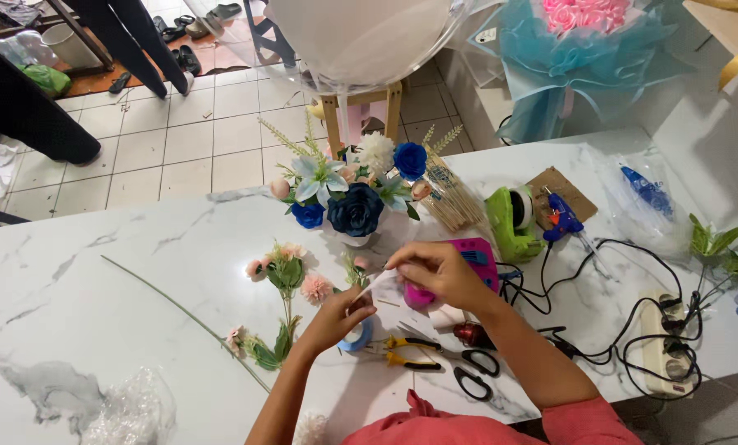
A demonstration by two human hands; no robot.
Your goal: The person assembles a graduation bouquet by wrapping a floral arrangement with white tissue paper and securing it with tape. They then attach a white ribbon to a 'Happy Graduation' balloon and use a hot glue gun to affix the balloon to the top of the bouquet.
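Landmark = blue-and-white arrangement on the marble table; left of it one long bare wire stem, below-left one loose pink flower sprig; left hand below it, fingers curled onto a blue tape roll; right hand below-right, fingertips pinched shut on the pulled tape strip, stretched between both hands. Judgement: strip is light, limp, tacky, tears or folds easily; grip its free end only, keep it taut. Right of that: one pliers, one scissors, one glue gun, one power strip.
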